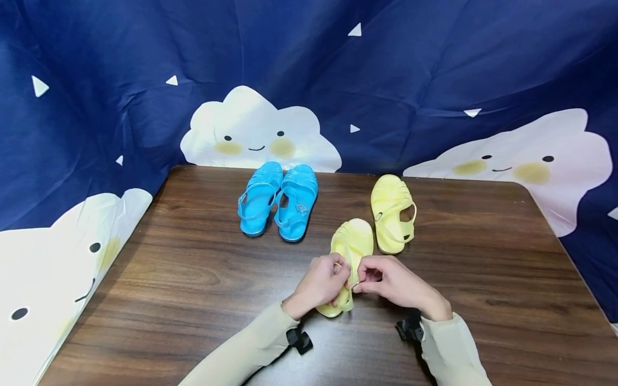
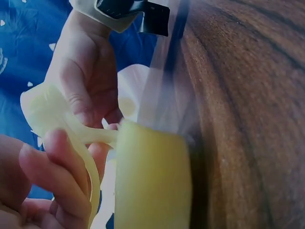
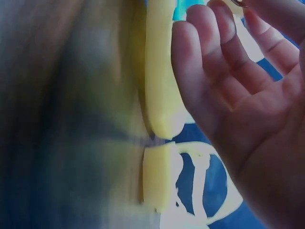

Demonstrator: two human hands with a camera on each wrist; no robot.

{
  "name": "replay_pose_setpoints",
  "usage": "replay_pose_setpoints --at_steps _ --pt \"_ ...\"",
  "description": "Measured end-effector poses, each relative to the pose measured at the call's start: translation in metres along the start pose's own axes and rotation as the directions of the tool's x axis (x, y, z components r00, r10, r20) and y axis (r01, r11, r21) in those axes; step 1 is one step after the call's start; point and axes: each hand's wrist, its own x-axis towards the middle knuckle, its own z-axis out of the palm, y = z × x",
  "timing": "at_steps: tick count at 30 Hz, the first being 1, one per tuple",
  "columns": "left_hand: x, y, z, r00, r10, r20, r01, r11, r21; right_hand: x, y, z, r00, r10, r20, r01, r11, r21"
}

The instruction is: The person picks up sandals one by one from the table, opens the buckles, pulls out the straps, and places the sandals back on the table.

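A yellow sandal (image 1: pixel 361 236) lies sole down on the table, toe pointing away, between both hands. My left hand (image 1: pixel 321 281) holds its strap from the left with curled fingers; in the left wrist view the pale strap (image 2: pixel 90 164) runs along those fingers. From the right, my right hand (image 1: pixel 396 279) pinches the small metal buckle (image 3: pixel 239 3) between thumb and forefinger, with its other fingers loosely bent. My fingers hide part of the fastening. A second yellow sandal (image 1: pixel 392 193) lies just beyond on the right, its heel strap looped outward.
A pair of blue sandals, the left one (image 1: pixel 258 203) and the right one (image 1: pixel 300 201), stands side by side at the back of the brown wooden table (image 1: pixel 193 279). A dark blue cloth (image 1: pixel 386 69) with smiling clouds hangs behind the table.
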Motion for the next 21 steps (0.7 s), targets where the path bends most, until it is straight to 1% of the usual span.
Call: replay_pose_setpoints --at_steps 4,6,8,10,13,18,21 --pt "-0.003 0.002 0.001 0.998 -0.035 0.050 0.038 0.997 -0.063 -0.005 0.004 -0.010 0.998 -0.003 -0.059 0.002 1.000 -0.025" --pt "-0.004 0.004 0.001 0.997 -0.040 0.070 0.047 0.994 -0.096 -0.007 0.006 -0.014 0.997 0.005 -0.081 -0.008 0.999 -0.037" --pt "-0.005 0.004 0.001 0.996 -0.038 0.078 0.047 0.992 -0.119 -0.009 0.007 -0.017 0.995 0.011 -0.096 -0.015 0.999 -0.039" --pt "-0.005 0.005 0.001 0.997 -0.033 0.076 0.042 0.991 -0.124 -0.010 0.008 -0.018 0.995 0.012 -0.099 -0.016 0.999 -0.042" --pt "-0.005 0.006 -0.001 0.998 -0.019 0.059 0.024 0.995 -0.098 -0.009 0.008 -0.018 0.996 0.016 -0.085 -0.020 0.999 -0.050" --pt "-0.005 0.007 -0.003 1.000 0.012 0.021 -0.011 1.000 -0.020 -0.008 0.009 -0.016 0.998 0.029 -0.059 -0.032 0.998 -0.049" --pt "-0.006 0.008 -0.003 1.000 0.022 0.010 -0.022 1.000 0.017 -0.009 0.010 -0.015 0.998 0.025 -0.054 -0.027 0.999 -0.039"
